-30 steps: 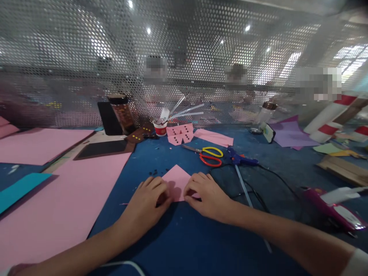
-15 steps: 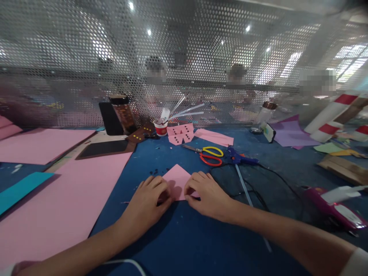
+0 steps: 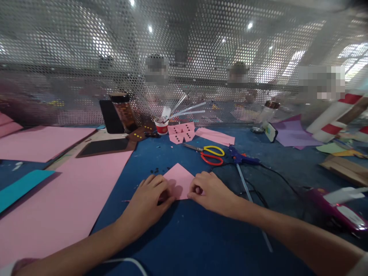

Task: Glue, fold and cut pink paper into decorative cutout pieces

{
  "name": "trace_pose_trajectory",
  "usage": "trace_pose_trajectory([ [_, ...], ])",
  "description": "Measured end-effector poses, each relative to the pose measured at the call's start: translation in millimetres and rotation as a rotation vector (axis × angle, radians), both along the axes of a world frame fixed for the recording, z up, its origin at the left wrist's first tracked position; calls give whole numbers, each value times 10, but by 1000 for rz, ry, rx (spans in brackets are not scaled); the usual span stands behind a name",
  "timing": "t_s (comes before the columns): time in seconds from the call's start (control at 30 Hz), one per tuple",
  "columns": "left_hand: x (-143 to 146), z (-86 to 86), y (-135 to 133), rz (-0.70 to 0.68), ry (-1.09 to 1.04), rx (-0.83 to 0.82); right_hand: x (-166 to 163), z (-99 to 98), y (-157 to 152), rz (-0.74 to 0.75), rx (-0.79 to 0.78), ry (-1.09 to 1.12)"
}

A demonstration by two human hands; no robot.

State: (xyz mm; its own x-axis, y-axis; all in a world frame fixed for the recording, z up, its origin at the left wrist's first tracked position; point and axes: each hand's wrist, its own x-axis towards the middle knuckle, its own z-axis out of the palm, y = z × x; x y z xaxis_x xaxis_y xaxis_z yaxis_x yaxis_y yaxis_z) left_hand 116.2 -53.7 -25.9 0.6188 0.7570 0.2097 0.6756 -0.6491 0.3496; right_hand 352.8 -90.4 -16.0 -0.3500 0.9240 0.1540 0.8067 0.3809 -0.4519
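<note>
A small pink paper piece [image 3: 179, 178] with a pointed top lies on the blue table [image 3: 184, 237] in front of me. My left hand [image 3: 148, 201] rests on its left lower edge with fingers curled, pressing it down. My right hand [image 3: 211, 191] is at its right lower corner, fingers curled in a pinch on the paper's edge. Both forearms reach in from the bottom of the view.
Red and yellow scissors [image 3: 209, 153] and a blue glue gun [image 3: 241, 158] with its cable lie just behind. Large pink sheets [image 3: 63, 199] cover the left. A red cup [image 3: 161, 127], a jar [image 3: 124, 113], folded pink shapes [image 3: 181, 133] and a perforated metal screen [image 3: 184, 61] stand at the back.
My right hand has slid slightly right and curled tighter on the paper's right corner. The left hand has stayed put.
</note>
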Motion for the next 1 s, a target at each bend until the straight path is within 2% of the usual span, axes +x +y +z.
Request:
trace_pose_trajectory([
  [0.2, -7, -8, 6, -9, 8, -3, -3, 32, 5, -22, -16, -59],
  [0.4, -5, -9, 1, -19, -10, 54, -41, 24, -22, -62, 33, -90],
  [0.77, -4, 18, 1, -16, -4, -9, -33, 31, -32, -46, 49, -89],
  [1.0, -21, 0, 14, -29, -21, 8, 44, 66, -31, 2, 17, -115],
])
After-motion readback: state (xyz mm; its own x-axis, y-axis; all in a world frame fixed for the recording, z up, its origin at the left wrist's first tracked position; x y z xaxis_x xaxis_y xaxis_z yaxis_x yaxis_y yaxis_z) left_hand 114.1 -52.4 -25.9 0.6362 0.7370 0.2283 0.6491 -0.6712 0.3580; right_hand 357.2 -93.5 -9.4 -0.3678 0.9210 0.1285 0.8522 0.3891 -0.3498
